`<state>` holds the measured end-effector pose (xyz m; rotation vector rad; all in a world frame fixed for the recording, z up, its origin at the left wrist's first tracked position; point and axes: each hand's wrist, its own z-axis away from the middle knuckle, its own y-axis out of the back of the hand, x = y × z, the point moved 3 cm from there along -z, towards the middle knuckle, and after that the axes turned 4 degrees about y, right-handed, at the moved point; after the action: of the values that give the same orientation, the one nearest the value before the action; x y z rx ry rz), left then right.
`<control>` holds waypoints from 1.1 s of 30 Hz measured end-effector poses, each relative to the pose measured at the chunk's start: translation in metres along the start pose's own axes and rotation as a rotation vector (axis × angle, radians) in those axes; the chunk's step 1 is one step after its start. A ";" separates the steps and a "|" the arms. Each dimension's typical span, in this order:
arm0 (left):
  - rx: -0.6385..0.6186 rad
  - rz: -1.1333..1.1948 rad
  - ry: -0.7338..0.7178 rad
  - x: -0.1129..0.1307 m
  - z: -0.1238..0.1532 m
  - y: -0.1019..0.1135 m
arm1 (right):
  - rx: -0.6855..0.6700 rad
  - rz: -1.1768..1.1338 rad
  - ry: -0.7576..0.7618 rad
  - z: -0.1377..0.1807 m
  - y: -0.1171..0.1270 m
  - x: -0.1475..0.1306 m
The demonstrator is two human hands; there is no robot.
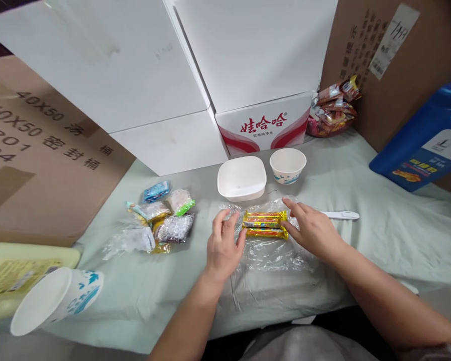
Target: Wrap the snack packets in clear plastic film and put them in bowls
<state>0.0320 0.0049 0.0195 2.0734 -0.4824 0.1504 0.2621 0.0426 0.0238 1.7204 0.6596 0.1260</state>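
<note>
Left hand [223,246] and right hand [312,229], fingers [218,226] loosely parted, flank slim yellow-wrapped sticks [263,220] atop crinkled clear plastic film [280,256].

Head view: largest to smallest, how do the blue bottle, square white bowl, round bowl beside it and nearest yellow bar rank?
1. Blue bottle
2. Square white bowl
3. Round bowl
4. Nearest yellow bar

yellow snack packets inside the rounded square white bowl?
No, the yellow snack packets lie on clear plastic, between the left hand and right hand.
</note>
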 end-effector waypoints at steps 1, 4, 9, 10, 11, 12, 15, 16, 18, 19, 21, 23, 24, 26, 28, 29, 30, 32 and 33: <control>-0.002 0.077 -0.058 0.001 -0.001 -0.001 | 0.061 -0.053 0.069 0.000 0.000 -0.004; -0.188 0.207 -0.203 0.003 -0.001 -0.010 | 0.084 -0.203 0.299 0.000 -0.007 -0.018; -0.328 0.155 -0.036 -0.011 -0.001 -0.025 | -0.073 -0.090 0.336 -0.003 -0.030 -0.034; -0.340 0.156 -0.006 -0.013 -0.001 -0.027 | -0.102 -0.041 0.300 -0.005 -0.033 -0.035; -0.356 0.159 0.012 -0.015 0.000 -0.028 | -0.127 0.005 0.274 -0.007 -0.035 -0.035; -0.373 0.160 0.023 -0.017 0.001 -0.029 | -0.145 0.048 0.259 -0.009 -0.036 -0.036; -0.380 0.164 0.053 -0.019 0.002 -0.029 | -0.183 0.151 0.259 -0.017 -0.034 -0.036; -0.372 0.167 0.063 -0.019 0.003 -0.029 | -0.196 0.171 0.271 -0.020 -0.031 -0.035; -0.370 0.170 0.082 -0.020 0.003 -0.029 | -0.226 0.159 0.316 -0.026 -0.024 -0.033; -0.375 0.171 0.091 -0.020 0.004 -0.029 | -0.239 0.117 0.350 -0.029 -0.019 -0.033; -0.379 0.169 0.113 -0.021 0.004 -0.029 | -0.248 -0.026 0.422 -0.036 -0.007 -0.031; -0.369 0.170 0.130 -0.021 0.004 -0.029 | -0.219 -0.183 0.466 -0.046 0.006 -0.028; -0.366 0.167 0.134 -0.021 0.004 -0.029 | -0.186 -0.244 0.470 -0.053 0.013 -0.027; -0.378 0.151 0.133 -0.021 0.004 -0.028 | -0.100 -0.310 0.446 -0.072 0.021 -0.025; -0.402 0.126 0.128 -0.020 0.003 -0.027 | -0.028 -0.317 0.402 -0.097 0.021 -0.024; -0.413 0.114 0.126 -0.020 0.003 -0.026 | -0.012 -0.306 0.383 -0.110 0.018 -0.024; -0.423 0.103 0.122 -0.020 0.002 -0.025 | -0.022 -0.291 0.375 -0.124 0.013 -0.025; -0.443 0.080 0.108 -0.020 0.001 -0.023 | -0.076 -0.251 0.374 -0.148 -0.001 -0.028; -0.453 0.067 0.099 -0.020 0.001 -0.022 | -0.095 -0.219 0.372 -0.158 -0.007 -0.029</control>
<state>0.0221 0.0200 -0.0050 1.6003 -0.4760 0.1654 0.1681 0.1658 0.0673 1.5348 1.0941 0.3236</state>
